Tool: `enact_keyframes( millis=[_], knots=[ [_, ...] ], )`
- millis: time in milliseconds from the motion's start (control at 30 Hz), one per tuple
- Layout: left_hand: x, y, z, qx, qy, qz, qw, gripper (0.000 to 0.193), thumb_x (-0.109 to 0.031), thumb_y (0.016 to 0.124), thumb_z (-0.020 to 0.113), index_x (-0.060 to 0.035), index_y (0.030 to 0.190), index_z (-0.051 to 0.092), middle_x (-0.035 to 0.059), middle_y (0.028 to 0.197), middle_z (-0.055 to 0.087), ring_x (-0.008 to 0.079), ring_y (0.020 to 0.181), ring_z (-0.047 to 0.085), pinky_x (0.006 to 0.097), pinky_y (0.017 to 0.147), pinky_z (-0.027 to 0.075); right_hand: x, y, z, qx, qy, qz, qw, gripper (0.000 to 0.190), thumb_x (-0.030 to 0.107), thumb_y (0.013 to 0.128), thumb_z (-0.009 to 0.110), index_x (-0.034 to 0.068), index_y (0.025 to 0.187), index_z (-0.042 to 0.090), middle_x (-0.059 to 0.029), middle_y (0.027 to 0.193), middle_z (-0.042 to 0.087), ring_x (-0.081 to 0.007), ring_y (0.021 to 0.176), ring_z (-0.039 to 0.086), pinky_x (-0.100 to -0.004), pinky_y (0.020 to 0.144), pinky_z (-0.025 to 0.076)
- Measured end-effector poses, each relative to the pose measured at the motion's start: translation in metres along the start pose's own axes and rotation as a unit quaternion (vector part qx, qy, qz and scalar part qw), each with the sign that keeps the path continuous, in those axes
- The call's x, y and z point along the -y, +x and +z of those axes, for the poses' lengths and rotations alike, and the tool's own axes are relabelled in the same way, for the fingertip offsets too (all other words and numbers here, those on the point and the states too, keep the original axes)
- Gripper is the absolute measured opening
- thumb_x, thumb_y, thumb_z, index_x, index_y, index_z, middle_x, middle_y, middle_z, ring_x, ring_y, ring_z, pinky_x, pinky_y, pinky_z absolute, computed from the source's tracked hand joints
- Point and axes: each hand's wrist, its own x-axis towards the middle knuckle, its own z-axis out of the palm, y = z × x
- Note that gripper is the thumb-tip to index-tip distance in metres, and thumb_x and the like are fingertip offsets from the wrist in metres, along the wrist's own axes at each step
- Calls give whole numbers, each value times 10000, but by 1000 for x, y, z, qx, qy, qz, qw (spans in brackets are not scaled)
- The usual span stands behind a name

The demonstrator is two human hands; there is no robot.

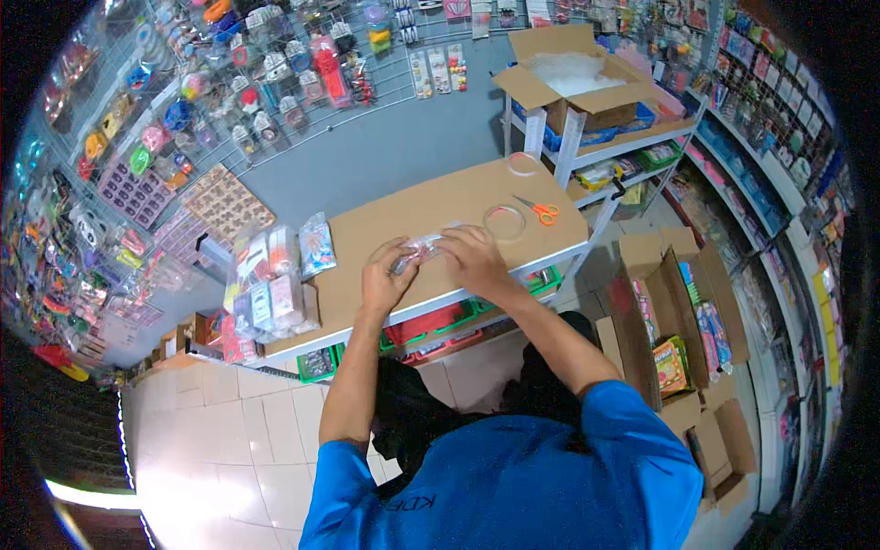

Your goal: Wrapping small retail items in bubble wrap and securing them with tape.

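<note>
Over the brown tabletop (pixel 412 206), my left hand (pixel 388 275) and my right hand (pixel 476 260) hold a small clear plastic packet (pixel 421 249) between their fingers. Its contents look pinkish and cannot be made out. To the right of my right hand lies a roll of clear tape (pixel 504 223). Beyond it are scissors with orange handles (pixel 543 211) and a second tape roll (pixel 522 164). On the left of the table stand stacked plastic-wrapped packs (pixel 271 292), with a blue-printed packet (pixel 317 245) beside them.
An open carton (pixel 574 79) stands on the shelf at the back right. Open cardboard boxes (pixel 677 323) with packaged goods sit on the floor at the right. Green baskets (pixel 317 364) are under the table. Hanging merchandise (pixel 275 69) covers the wall rack.
</note>
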Motion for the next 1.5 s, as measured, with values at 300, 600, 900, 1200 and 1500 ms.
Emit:
enact_keyframes(
  millis=[300,600,900,1200,1500],
  knots=[
    [-5,4,-1,-8,-2,21,1000,185,-130,784,763,-34,938,726,178,1108,699,347,1027,673,406,894,523,-49,-23,-95,-33,-27,444,895,164,133,854,630,-10,888,704,-222,843,691,-397,810,667,-465,743,513],
    [-8,5,-3,-15,26,28,999,184,-139,780,766,-32,924,727,178,1102,701,345,1012,676,413,878,523,-82,2,-78,166,-250,466,832,399,410,786,699,13,804,729,-218,798,704,-390,816,695,-472,758,531],
    [1,-1,3,-3,18,-3,1000,208,-185,797,764,-57,958,735,140,1138,700,320,1057,658,416,913,488,-42,35,-88,65,-260,395,879,320,338,794,716,19,795,699,-182,764,702,-375,728,692,-477,674,524],
    [-3,3,-1,-8,26,23,999,197,-180,802,753,-50,948,730,167,1107,703,339,1024,672,417,889,510,38,88,-138,-118,-190,199,954,221,236,791,762,41,763,660,-112,700,664,-294,618,651,-398,561,497],
    [-12,6,-2,-6,16,20,1000,184,-154,801,745,-23,928,721,185,1087,700,360,993,677,420,875,527,50,78,-165,-148,-151,253,944,216,225,795,772,42,764,661,-95,687,659,-246,589,646,-360,555,499]
  ],
)
